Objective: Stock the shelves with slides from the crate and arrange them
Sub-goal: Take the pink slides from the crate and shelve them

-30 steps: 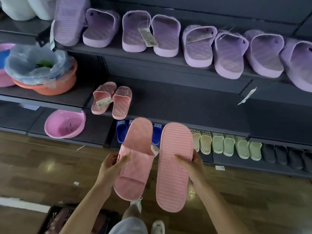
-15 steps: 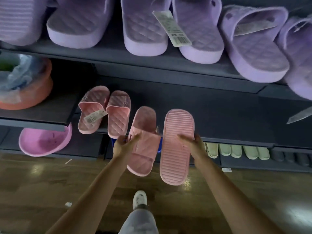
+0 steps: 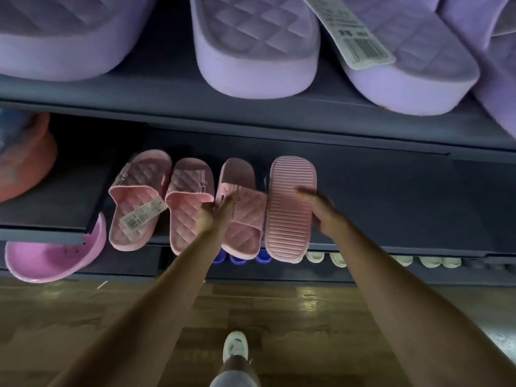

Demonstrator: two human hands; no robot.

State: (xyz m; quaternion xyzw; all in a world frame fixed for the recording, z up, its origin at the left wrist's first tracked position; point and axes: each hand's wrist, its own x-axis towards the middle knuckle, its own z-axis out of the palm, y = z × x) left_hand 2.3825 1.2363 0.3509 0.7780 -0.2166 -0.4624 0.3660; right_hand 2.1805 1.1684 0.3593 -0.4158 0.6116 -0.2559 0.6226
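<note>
Outstretched left hand (image 3: 214, 216), right hand (image 3: 321, 209) grip slides (image 3: 289, 233).

Light is dim and falls from above. The lilac quilted foam slides (image 3: 251, 51) on the dark grey metal upper shelf (image 3: 167, 93) catch most of it. The recess beneath that shelf's front edge lies in deep shadow, dulling the pink quilted strap slide (image 3: 245, 219) and the upturned pink ribbed-sole slide (image 3: 287, 219). The left hand (image 3: 213, 216) and right hand (image 3: 321, 210) holding them are smeared by motion blur. White glare patches sit on the glossy wooden floor (image 3: 310, 298). Wide-angle distortion bows the shelf edges and swells the top corners.
</note>
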